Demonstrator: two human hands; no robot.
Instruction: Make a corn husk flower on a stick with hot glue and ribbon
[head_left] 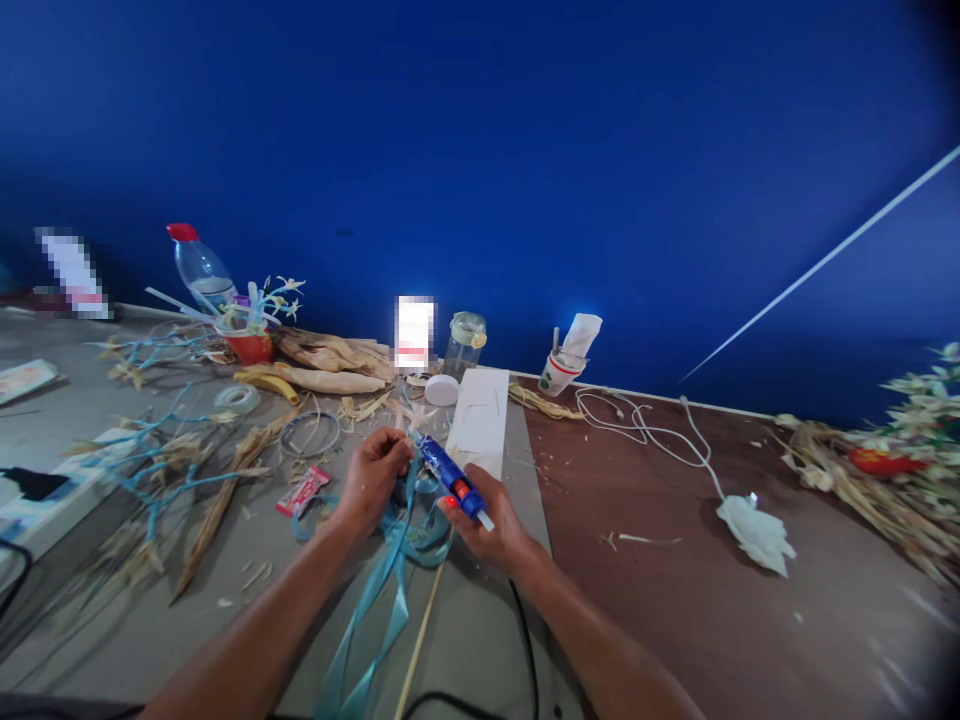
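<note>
Below the blue glue gun (444,466), teal ribbon (390,556) is trailing toward you. Your right hand (495,520) is gripping the gun; beside its nozzle (417,438), your left hand (377,475) is pinching something hidden. Beyond the gun, a white board (480,415) is lying, a jar (463,345) standing farther.

Glue gun (445,468) before jar (462,352), left of cup (559,374)

On the bench (637,620): red-capped clear bottle (201,268) at back left; glass jar (462,352) and white cup (559,374) near the blue wall (480,150); looping white cable (707,460) and crumpled white tissue (756,535) farther right.
</note>
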